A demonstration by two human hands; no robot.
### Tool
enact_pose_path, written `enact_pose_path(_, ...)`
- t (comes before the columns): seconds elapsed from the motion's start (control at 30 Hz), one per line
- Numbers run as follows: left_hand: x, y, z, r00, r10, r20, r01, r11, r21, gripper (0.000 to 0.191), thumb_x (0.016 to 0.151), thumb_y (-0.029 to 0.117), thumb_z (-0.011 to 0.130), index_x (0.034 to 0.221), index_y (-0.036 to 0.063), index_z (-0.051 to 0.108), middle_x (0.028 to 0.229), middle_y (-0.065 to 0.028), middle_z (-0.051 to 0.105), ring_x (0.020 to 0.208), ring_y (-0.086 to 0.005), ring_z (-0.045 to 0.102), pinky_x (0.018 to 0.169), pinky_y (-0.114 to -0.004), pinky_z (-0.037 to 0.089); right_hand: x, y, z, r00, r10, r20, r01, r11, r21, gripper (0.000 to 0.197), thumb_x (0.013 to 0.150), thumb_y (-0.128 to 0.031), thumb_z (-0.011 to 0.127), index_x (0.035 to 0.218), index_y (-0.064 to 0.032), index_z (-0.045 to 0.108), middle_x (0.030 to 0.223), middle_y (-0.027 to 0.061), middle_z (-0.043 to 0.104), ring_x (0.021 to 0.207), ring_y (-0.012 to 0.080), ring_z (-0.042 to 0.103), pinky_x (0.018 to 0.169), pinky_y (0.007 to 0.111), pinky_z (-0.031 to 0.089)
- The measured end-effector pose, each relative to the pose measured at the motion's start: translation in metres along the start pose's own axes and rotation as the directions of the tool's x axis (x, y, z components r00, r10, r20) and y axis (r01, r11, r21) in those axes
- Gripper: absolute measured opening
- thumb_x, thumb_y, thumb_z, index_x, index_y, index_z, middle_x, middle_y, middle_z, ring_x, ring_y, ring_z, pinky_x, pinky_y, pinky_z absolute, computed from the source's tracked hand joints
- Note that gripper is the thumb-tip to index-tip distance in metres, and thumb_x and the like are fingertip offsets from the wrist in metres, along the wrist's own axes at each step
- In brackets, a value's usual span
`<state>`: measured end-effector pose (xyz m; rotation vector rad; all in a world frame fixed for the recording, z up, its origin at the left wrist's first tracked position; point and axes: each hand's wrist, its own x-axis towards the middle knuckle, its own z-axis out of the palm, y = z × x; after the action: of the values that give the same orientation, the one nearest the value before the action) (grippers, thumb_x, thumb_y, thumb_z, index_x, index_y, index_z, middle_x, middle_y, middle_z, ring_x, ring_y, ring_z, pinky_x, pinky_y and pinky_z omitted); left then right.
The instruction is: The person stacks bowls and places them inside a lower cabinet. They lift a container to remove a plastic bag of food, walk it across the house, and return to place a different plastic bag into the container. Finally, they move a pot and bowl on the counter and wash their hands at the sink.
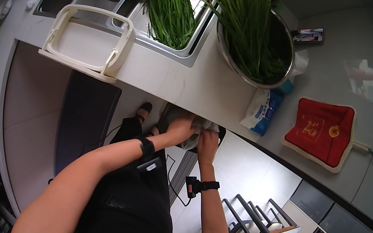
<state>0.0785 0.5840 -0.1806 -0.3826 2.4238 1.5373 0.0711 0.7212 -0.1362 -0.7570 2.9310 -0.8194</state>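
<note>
Both hands reach down below the counter's front edge, over a dark bin. My left hand (181, 128) is at a crumpled translucent plastic bag (190, 143), its fingers partly hidden under the counter. Close beside it on the right, my right hand (208, 143) pinches the bag's gathered edge. Above them on the counter, a steel pot (222, 50) holds long green chives (245, 18). Another heap of chives (171, 12) lies in a metal tray (138, 29) at the sink.
A cream plastic basket (131, 37) overhangs the counter edge at left. A wet-wipes pack (264, 109), a red cloth pad (322, 133) and a phone (310, 35) lie on the right. Below stand chairs (252, 218) and a dark panel (84, 121); a cable hangs near my legs.
</note>
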Motion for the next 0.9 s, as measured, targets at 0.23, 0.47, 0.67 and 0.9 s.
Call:
enact_pose_path(0.23, -0.039, 0.029, -0.024, 0.94, 0.325, -0.101, -0.308, 0.939, 0.154, 0.018, 0.073, 0.013, 0.058, 0.09, 0.0065, 0.056, 0.096, -0.0139, 0.054, 0.077, -0.0329, 0.057, 0.062, -0.042, 0.048, -0.001, 0.001, 0.005, 0.995, 0.063, -0.073, -0.054, 0.992, 0.116, 0.012, 0.076, -0.003, 0.055, 0.088, -0.0014, 0.058, 0.087, 0.0125, 0.053, 0.084, 0.0311, 0.05, 0.074, 0.038, 0.043)
enact_pose_path(0.47, -0.026, 0.021, -0.017, 0.955, 0.297, 0.021, -0.295, 0.937, 0.184, 0.019, 0.072, 0.013, 0.06, 0.089, 0.0055, 0.056, 0.087, -0.0126, 0.054, 0.075, -0.0323, 0.057, 0.064, -0.04, 0.048, -0.002, 0.002, 0.002, 0.998, 0.057, 0.001, -0.057, 0.996, 0.074, 0.013, 0.076, -0.003, 0.054, 0.088, -0.0029, 0.059, 0.088, 0.0126, 0.053, 0.086, 0.032, 0.049, 0.075, 0.039, 0.041)
enact_pose_path(0.67, -0.018, 0.022, -0.012, 0.987, 0.163, -0.012, -0.161, 0.982, 0.102, 0.015, 0.072, 0.012, 0.06, 0.084, 0.0038, 0.056, 0.082, -0.012, 0.058, 0.074, -0.0323, 0.057, 0.06, -0.04, 0.047, 0.002, 0.018, 0.005, 0.983, 0.112, 0.145, -0.113, 0.994, -0.001, 0.014, 0.076, -0.008, 0.057, 0.089, -0.0034, 0.061, 0.085, 0.013, 0.053, 0.085, 0.0303, 0.049, 0.075, 0.037, 0.041)
enact_pose_path(0.9, -0.021, 0.016, -0.013, 0.971, -0.044, 0.235, 0.074, 0.99, -0.12, 0.02, 0.072, 0.019, 0.061, 0.069, -0.0006, 0.061, 0.062, -0.0144, 0.06, 0.062, -0.0296, 0.06, 0.056, -0.038, 0.045, -0.007, 0.024, 0.005, 0.691, 0.509, 0.513, -0.722, 0.485, 0.493, 0.021, 0.083, -0.016, 0.058, 0.093, 0.0012, 0.061, 0.097, 0.0074, 0.055, 0.092, 0.0184, 0.052, 0.08, 0.028, 0.038)
